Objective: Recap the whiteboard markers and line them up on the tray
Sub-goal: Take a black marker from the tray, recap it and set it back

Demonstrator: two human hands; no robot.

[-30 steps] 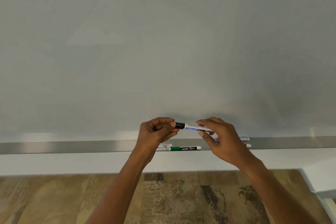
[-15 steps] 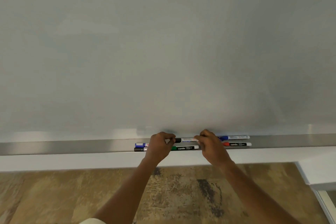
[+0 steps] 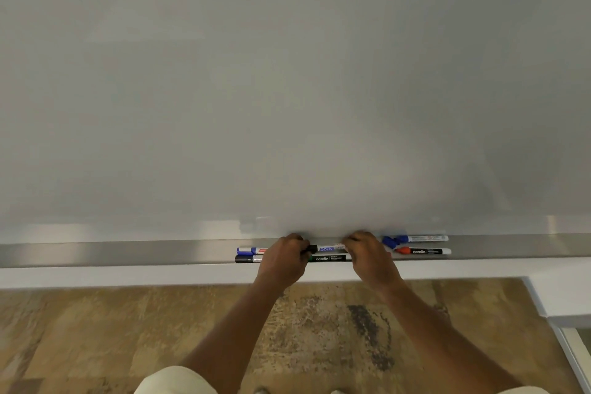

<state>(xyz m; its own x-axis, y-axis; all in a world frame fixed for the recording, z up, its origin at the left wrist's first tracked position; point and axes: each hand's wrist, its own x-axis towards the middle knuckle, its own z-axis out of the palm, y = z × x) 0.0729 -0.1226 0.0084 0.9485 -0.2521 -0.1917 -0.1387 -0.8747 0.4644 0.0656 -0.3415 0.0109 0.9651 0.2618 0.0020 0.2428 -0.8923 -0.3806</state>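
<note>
Head view: black-capped marker (image 3: 327, 248) between both hands' fingertips (image 3: 305, 249).

Whiteboard (image 3: 287, 89): smooth, faintly glossy grey-white panel with soft reflections along its lower edge. Tray (image 3: 128, 253): brushed metal, satin sheen, carrying glossy plastic markers (image 3: 422, 251) with printed labels. Floor (image 3: 96, 329) at the bottom of the frame: matt, mottled brown, stone-like and worn in look.

"camlin" reads white on black on the green marker (image 3: 327, 258) at centre frame between my hands, same on the red marker (image 3: 422, 251) right of centre. Blue print on the black-capped marker (image 3: 327, 248) I can't make out.
</note>
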